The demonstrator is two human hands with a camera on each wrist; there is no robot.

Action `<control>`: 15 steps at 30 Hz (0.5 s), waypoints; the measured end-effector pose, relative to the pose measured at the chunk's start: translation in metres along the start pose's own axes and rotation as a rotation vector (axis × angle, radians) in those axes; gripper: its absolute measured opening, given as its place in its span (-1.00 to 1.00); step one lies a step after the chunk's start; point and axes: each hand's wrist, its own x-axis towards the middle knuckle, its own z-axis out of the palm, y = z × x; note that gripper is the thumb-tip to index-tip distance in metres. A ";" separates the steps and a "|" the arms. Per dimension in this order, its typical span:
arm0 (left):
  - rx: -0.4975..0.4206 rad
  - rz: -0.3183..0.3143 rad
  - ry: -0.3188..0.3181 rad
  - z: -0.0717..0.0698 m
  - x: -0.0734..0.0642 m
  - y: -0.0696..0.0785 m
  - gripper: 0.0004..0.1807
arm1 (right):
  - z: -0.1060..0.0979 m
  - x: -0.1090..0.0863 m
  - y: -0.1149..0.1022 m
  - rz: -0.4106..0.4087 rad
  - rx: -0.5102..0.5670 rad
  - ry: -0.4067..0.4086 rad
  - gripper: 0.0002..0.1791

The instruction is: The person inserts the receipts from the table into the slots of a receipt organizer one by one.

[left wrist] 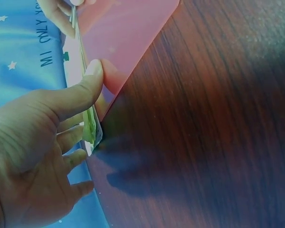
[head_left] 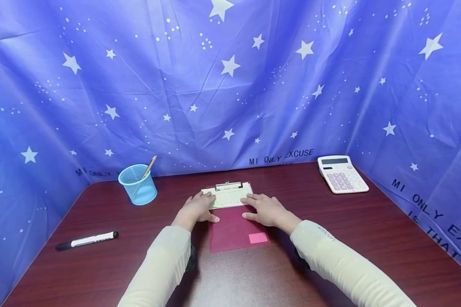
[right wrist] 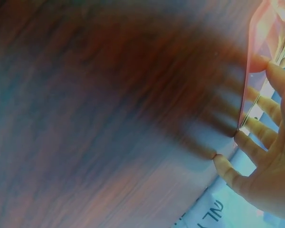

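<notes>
A translucent red clipboard (head_left: 232,228) lies on the desk, a pink label (head_left: 258,238) at its near right corner. Under its metal clip (head_left: 229,186) are yellowish gridded sheets (head_left: 227,198), covering only the far part of the board. My left hand (head_left: 197,209) rests its fingers on the sheets' left end, its thumb (left wrist: 92,78) on the board by their near edge. Mirroring it at the right end, my right hand (head_left: 266,209) has fingers on the sheets and thumb (right wrist: 275,71) on the board. In both wrist views the fingers are fairly straight.
A blue mesh pen cup (head_left: 138,186) holding a pencil (head_left: 150,165) stands at the back left. Nearer on the left lies a black and white marker (head_left: 87,241). A white calculator (head_left: 342,175) sits at the back right. Blue starry cloth (head_left: 199,94) surrounds the desk (head_left: 153,230).
</notes>
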 end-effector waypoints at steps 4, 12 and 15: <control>-0.025 -0.031 0.021 0.000 -0.001 0.001 -0.03 | -0.001 0.001 0.000 -0.006 0.018 0.006 -0.41; -0.078 -0.137 0.054 0.002 -0.002 0.007 0.16 | -0.002 0.016 0.007 0.025 0.229 0.147 -0.42; -0.085 -0.151 0.058 0.003 -0.002 0.008 0.17 | -0.003 0.023 0.010 0.093 0.343 0.229 -0.51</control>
